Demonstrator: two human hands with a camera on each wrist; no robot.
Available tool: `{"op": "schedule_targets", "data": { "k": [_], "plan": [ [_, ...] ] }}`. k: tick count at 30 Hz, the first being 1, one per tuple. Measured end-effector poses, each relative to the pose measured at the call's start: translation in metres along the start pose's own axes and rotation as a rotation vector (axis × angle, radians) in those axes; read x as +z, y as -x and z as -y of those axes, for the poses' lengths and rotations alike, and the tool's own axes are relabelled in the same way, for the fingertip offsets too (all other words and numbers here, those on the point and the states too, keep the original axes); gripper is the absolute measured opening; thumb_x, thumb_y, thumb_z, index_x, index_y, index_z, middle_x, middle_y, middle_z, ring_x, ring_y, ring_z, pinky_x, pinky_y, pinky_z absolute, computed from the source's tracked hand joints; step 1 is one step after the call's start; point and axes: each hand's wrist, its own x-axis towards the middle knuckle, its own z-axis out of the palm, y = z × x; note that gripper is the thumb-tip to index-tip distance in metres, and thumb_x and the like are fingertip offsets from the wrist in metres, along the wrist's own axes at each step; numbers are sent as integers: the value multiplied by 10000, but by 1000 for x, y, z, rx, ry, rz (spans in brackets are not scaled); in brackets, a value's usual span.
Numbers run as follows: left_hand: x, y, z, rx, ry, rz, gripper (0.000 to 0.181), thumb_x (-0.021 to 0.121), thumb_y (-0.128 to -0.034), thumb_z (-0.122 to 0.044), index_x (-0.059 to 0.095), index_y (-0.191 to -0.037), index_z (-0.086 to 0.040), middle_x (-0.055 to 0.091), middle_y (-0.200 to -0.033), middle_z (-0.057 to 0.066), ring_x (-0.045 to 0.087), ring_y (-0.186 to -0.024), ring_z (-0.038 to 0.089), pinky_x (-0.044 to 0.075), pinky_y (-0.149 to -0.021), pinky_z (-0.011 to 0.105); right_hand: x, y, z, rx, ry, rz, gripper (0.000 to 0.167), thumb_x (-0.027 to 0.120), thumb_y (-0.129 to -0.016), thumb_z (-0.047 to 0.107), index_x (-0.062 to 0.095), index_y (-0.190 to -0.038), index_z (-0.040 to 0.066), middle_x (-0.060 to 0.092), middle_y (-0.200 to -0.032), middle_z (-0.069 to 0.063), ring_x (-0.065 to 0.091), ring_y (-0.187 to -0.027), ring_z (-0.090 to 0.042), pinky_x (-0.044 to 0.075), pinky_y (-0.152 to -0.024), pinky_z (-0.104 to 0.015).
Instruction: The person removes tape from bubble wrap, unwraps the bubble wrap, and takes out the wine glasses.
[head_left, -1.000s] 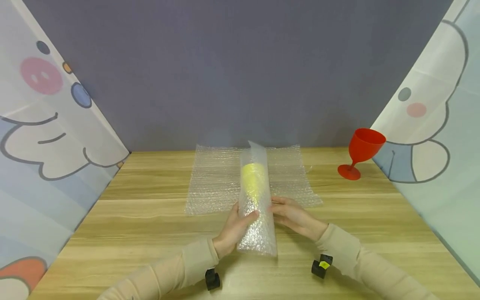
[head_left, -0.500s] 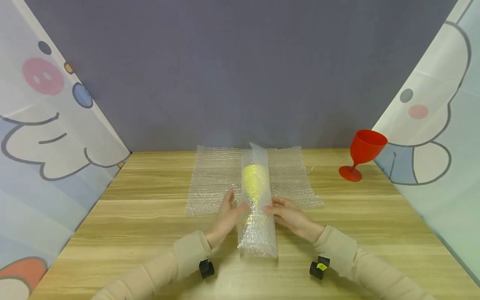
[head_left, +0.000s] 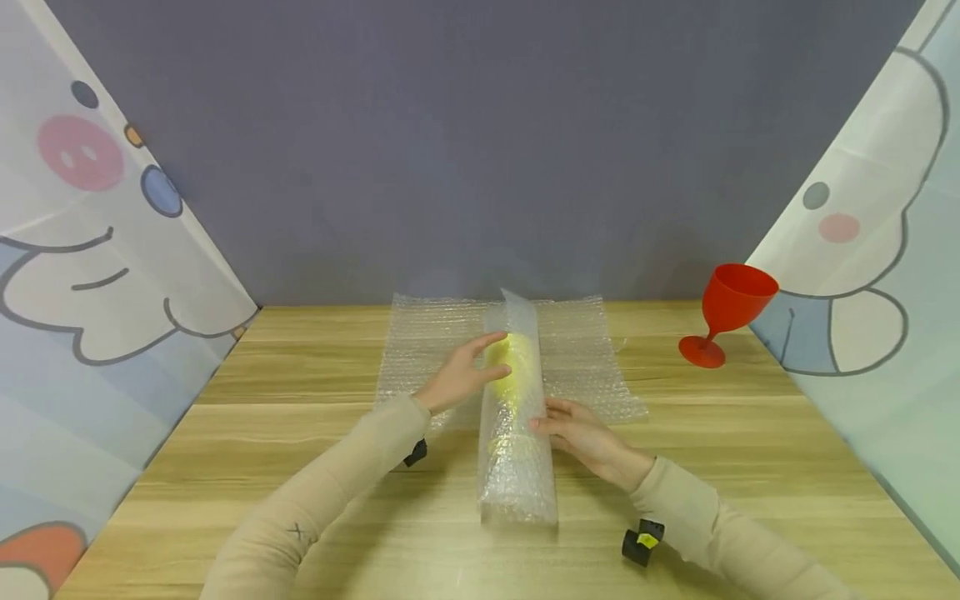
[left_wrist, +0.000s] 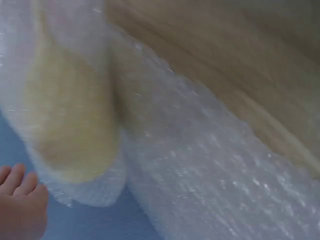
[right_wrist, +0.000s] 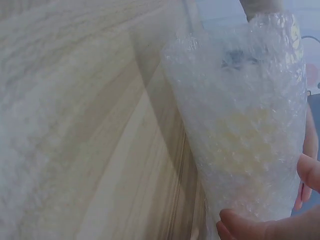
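Note:
A yellow goblet [head_left: 521, 358] shows through a roll of bubble wrap [head_left: 517, 483] around it, at the middle of the table. Its bowl points to the back, and the wrap extends past both ends. My right hand [head_left: 592, 437] grips the roll's right side about midway, thumb on top; the right wrist view has its fingers on the wrap [right_wrist: 250, 195]. Over the bowl end, my left hand [head_left: 465, 375] has its thumb and fingers spread; whether they touch the wrap I cannot tell. The left wrist view is blurred but shows the goblet's bowl [left_wrist: 75, 115] inside the wrap.
A flat bubble wrap sheet [head_left: 427, 350] lies on the wooden table [head_left: 262, 442], behind and beneath the roll. At the back right stands a red goblet [head_left: 731, 300]. A grey panel [head_left: 480, 150] rises behind the table, with printed cloths at both sides.
My left hand has let go of the roll's lower left side and moved back to the bowl end. My right hand keeps its place, its thumb now on top of the roll.

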Motion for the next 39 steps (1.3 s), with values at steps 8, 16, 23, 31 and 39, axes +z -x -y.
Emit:
{"op": "schedule_targets", "data": {
  "k": [8,16,23,31,39],
  "plan": [
    [13,-13,17,-19,-75,2,778,704,-775,-388,300,-1431,-281,246,-1511,-53,189,-1398,201,162,-1138,466,1,-2,1,3,58,-26,736,629,-854,206,220,-1391,-87,350,-1407,-259,396,-1267,-374,314,-1071,-489],
    [23,-11,21,-4,-141,-8,821,720,-765,-355,266,-1445,-275,187,-1525,-47,181,-1398,205,161,-1143,415,-2,-5,5,-59,199,-104,754,685,-789,189,291,-1405,5,253,-1482,-202,216,-1367,-371,192,-1108,-526],
    [31,-11,21,-13,-130,-5,832,720,-760,-373,260,-1446,-276,184,-1531,-25,183,-1400,213,173,-1134,459,-3,-24,20,-291,387,-190,652,654,-839,197,351,-1384,7,332,-1455,-168,301,-1339,-351,272,-1104,-444],
    [35,-18,13,6,-111,-12,865,738,-756,-316,235,-1458,-260,168,-1534,-3,187,-1397,248,187,-1114,520,-7,-58,33,-464,622,-256,601,730,-762,318,523,-1269,74,513,-1324,-135,434,-1251,-344,309,-1059,-534],
    [33,-16,13,-12,-136,-13,873,733,-761,-320,218,-1462,-247,147,-1540,19,194,-1393,266,199,-1115,504,-11,-67,39,-544,758,-205,531,748,-744,208,569,-1204,12,569,-1242,-180,492,-1188,-363,348,-1029,-539]
  ]
}}
